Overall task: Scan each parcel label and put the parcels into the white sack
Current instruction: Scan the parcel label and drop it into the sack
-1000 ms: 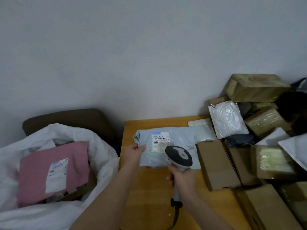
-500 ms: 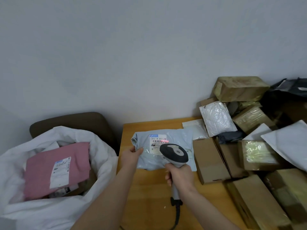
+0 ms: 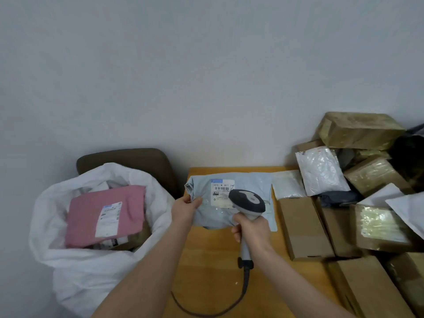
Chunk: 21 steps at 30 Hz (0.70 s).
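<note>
left hand (image 3: pixel 186 208) pinches the pale blue mailer (image 3: pixel 229 198) at its edge, label (image 3: pixel 222 191) up on the tabletop (image 3: pixel 206 260); right hand (image 3: pixel 251 232) fingers wrap the barcode scanner (image 3: pixel 247 200), aimed to read it. white sack (image 3: pixel 91 267) waits open at left.

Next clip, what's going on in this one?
A person is scanning parcels at a wooden table. The left hand pinches the left edge of a blue mailer, and the right hand grips a corded scanner pointed at the mailer's label. The white sack stands open on the left with a pink parcel on top inside. Boxes and bags are piled on the right, not yet in the sack.
</note>
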Motion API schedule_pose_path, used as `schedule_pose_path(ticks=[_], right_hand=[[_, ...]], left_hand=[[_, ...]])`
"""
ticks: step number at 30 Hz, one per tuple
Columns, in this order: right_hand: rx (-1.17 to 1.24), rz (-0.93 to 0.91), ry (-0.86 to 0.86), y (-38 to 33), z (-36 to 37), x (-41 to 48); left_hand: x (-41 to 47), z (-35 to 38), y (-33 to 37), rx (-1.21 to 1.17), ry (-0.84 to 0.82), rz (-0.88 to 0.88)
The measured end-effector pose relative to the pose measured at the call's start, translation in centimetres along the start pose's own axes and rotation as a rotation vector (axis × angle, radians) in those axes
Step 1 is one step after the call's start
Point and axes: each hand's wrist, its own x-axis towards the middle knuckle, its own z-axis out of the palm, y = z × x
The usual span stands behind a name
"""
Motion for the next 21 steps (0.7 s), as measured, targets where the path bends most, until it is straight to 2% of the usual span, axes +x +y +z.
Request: schedule_pose_path(ticks=[8, 13, 18, 21], right_hand=[[-0.084, -0.064, -0.18, -1.1, 8.8, -1.1], [-0.116, -0.07, -0.257, -0.6, 15.4, -1.7], [-0.172, -0.088, -0.295, 0.7, 24.6, -1.4], [-0.247, -0.089, -0.256, 2.3, 30.4, -1.2]], left_hand=[[-1.5, -11.2, 1.1, -0.043, 0.207, 0.0], [0.5, -19.7, -0.3, 0.119, 0.302, -0.009], [5.6, -29.4, -2.6, 0.257, 0.357, 0.093], [8.9, -34.2, -5.1, 0.53, 0.334, 0.094]])
